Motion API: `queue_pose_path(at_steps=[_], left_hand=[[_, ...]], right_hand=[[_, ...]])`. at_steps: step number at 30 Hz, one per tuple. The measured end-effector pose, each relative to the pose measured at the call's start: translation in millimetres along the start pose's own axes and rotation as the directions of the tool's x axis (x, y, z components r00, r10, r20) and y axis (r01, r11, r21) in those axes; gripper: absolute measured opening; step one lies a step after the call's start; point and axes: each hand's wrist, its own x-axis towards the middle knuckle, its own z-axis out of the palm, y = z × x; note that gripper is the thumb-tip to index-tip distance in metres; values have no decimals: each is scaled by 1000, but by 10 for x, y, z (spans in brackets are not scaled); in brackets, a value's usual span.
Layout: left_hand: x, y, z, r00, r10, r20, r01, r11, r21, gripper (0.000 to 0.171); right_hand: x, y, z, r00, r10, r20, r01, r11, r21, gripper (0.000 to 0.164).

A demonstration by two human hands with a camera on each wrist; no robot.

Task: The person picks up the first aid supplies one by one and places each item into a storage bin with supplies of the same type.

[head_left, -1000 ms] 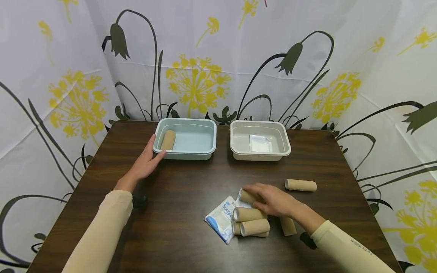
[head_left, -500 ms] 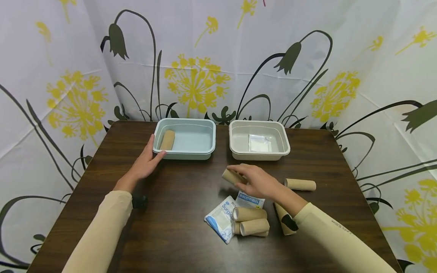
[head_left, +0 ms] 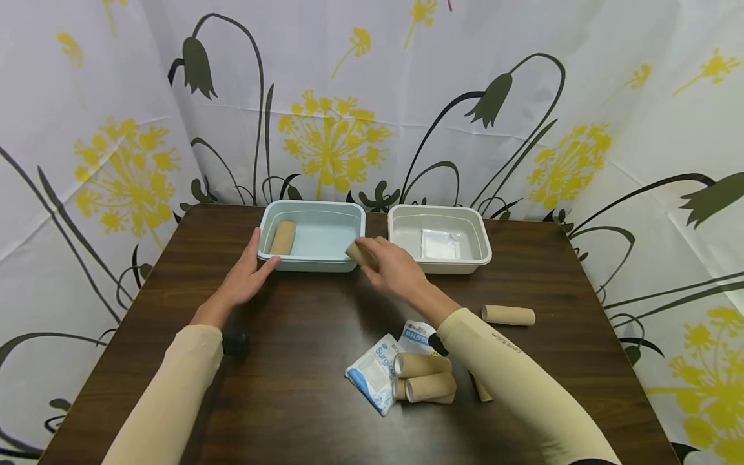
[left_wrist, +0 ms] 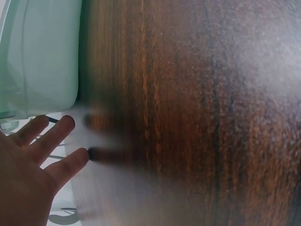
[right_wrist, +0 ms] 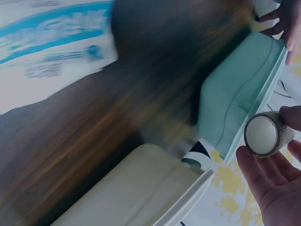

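gripping cardboard roll (head_left: 360,254) in right hand (head_left: 398,268) | just by near right corner of blue tray (head_left: 314,265) | with long axis aslant | with left hand (head_left: 243,280) spread at left end

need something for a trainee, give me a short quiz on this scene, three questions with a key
1. Which hand holds a roll, the left hand or the right hand?
2. True or false: the blue bin has nothing in it.
3. Fill the gap: a packet lies in the ____ bin.

Key:
1. The right hand.
2. False, another roll lies in it.
3. Cream bin.
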Motion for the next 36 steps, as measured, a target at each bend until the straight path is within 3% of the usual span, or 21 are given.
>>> queue_pose_path(at_steps=[7, 13, 23, 27, 31, 36], left_hand=[[-5, 9, -5, 1000, -4, 1, 4, 1000, -5, 85], [-8, 3, -2, 1000, -4, 4, 4, 1000, -7, 86], [-14, 6, 4, 1000, -16, 0, 16, 1000, -3, 85], [-19, 5, 0, 1000, -21, 0, 21, 1000, 0, 84], [-20, 0, -6, 1000, -21, -4, 21, 1000, 1, 85], [7, -1, -14, 1000, -8, 7, 8, 1000, -3, 85]], right_hand=[[309, -72, 75, 995, 89, -41, -86, 994, 70, 54], [488, -177, 132, 980, 198, -13, -195, 974, 115, 53], [592, -303, 278, 935, 351, -45, -343, 931, 124, 48], [615, -333, 311, 918, 388, -82, -377, 918, 124, 45], [635, -335, 332, 900, 420, -115, -396, 900, 185, 46], [626, -275, 373, 905, 414, -98, -381, 891, 248, 51]])
